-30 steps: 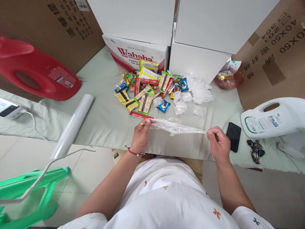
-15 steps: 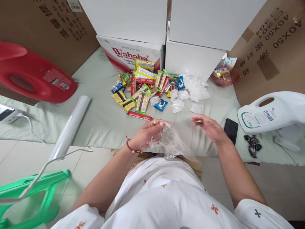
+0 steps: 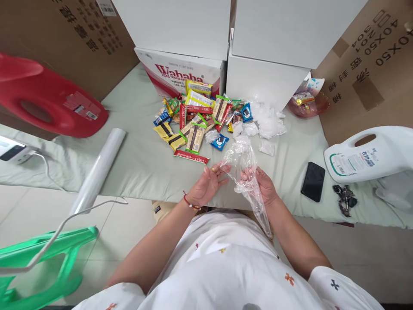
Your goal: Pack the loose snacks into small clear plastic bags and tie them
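A crumpled clear plastic bag [image 3: 250, 193] hangs in front of my body, its lower end trailing toward my shirt. My right hand [image 3: 263, 183] is closed around the middle of the bag. Beside it my left hand [image 3: 208, 186] is open, palm turned up, with its fingertips at the bag's left edge; whether they touch it I cannot tell. Beyond my hands lies a heap of wrapped snack bars [image 3: 195, 137], with a red-wrapped bar [image 3: 191, 156] closest to me. Right of the heap sit several folded clear plastic bags [image 3: 267, 122].
A red jug [image 3: 58, 99] and a white roll [image 3: 100, 172] are at left. On the right are a black phone [image 3: 312, 181], keys [image 3: 345, 200], a white detergent jug [image 3: 368, 153] and a pink bowl [image 3: 309, 107]. White boxes [image 3: 271, 77] stand behind. A green stool [image 3: 48, 267] is below left.
My right hand has moved left and taken hold of the bag. The left hand has opened and let go, and the bag now hangs from the right hand.
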Available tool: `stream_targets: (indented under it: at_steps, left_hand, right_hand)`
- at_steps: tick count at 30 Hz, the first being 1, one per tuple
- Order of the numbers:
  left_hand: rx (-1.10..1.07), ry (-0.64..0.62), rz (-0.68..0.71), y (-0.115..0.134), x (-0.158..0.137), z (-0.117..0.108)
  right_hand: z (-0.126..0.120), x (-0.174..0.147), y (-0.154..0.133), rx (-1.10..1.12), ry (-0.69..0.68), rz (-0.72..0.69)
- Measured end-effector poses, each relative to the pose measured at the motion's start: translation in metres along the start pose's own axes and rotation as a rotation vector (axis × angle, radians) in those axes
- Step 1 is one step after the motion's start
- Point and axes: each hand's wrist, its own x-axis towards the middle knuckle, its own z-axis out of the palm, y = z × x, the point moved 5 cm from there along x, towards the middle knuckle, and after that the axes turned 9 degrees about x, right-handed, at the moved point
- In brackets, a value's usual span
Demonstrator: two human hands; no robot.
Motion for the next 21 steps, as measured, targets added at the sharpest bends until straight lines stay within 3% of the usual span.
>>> stream_targets:
  at_steps: [2, 4, 6, 8, 11, 16, 21]
  left_hand:
    - [0.051, 0.031, 0.033, -0.010, 0.004, 0.006]
    - [0.091, 0.175, 0.085, -0.011, 0.007, 0.007]
    - [0.094, 0.312, 0.099, -0.009, 0.009, 0.005]
    - [0.098, 0.361, 0.084, -0.007, 0.011, 0.003]
    - [0.218, 0.373, 0.083, -0.002, 0.009, -0.002]
    - [0.484, 0.305, 0.111, 0.013, 0.006, -0.006]
    - [0.554, 0.212, 0.097, 0.034, 0.000, 0.001]
  right_hand:
    - [-0.005, 0.000, 0.005, -0.018, 0.099, 0.002]
    - [-0.013, 0.000, 0.005, -0.136, 0.172, -0.002]
    - [-0.020, -0.001, -0.003, -0.316, 0.204, -0.042]
    - [-0.026, -0.002, -0.019, -0.480, 0.214, -0.094]
    - [-0.032, -0.005, -0.046, -0.650, 0.221, -0.087]
    - [-0.029, -0.010, -0.080, -0.916, 0.154, 0.084]
    - [-0.023, -0.007, -0.099, -1.005, 0.038, 0.169]
